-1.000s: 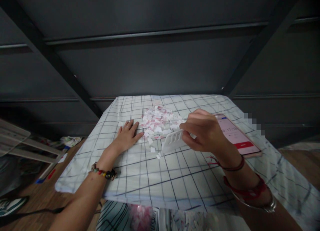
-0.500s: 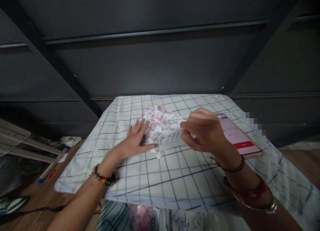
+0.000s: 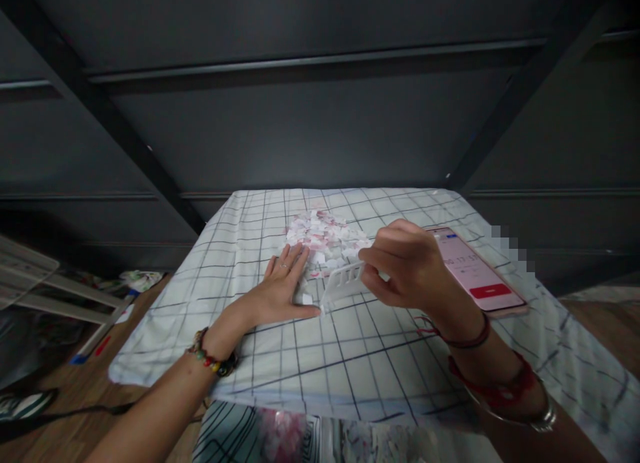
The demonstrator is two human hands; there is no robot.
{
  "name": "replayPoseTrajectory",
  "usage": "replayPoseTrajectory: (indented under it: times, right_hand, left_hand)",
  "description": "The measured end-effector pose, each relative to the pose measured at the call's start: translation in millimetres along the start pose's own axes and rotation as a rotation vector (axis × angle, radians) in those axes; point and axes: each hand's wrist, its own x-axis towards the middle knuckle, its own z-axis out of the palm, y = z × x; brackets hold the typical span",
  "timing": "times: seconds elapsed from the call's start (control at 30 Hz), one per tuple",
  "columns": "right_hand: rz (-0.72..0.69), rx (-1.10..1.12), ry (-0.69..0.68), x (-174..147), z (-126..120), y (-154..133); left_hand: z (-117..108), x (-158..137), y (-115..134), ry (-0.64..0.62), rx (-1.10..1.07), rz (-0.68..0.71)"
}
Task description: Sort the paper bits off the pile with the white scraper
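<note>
A loose heap of torn paper scraps (image 3: 325, 233), white with pink and red marks, lies on the checked tablecloth (image 3: 280, 356). My left hand (image 3: 285, 286) rests flat at the heap's near left side, fingers spread and thumb stretched to the right beside a few stray scraps. Between the fingers and thumb of my right hand (image 3: 405, 266) is a thin white plastic piece with slots (image 3: 343, 281). It stands tilted on edge at the near right side of the heap, its lower left corner close to my left thumb. My right fingers cover its right end.
A phone (image 3: 475, 273) showing a running timer lies to the right of my right hand. Dark panels (image 3: 310, 129) rise behind the table. Below the near edge are bags with pink and pale contents (image 3: 283, 433). A pale wooden frame (image 3: 100, 333) stands at left.
My left hand has slid a little right and nearer to me, its thumb now close to the slotted piece. My right hand keeps its grip and has hardly moved.
</note>
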Motion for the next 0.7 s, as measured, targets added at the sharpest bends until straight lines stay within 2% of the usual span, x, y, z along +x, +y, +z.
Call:
replayPoseTrajectory:
  times: [0.13,0.3,0.7]
  right_hand:
    - [-0.001,0.024,0.047,-0.8,-2.4,-0.3]
    - [-0.052,-0.022,0.008,1.6,-3.5,-2.5]
    - [-0.120,-0.034,0.060,4.8,-9.5,-9.7]
  left_hand:
    - [-1.7,-0.7,1.3,-0.015,-0.005,-0.015]
    - [-0.8,-0.2,1.1,-0.004,-0.019,-0.008]
    - [-0.9,-0.3,0.5,-0.021,0.010,-0.013]
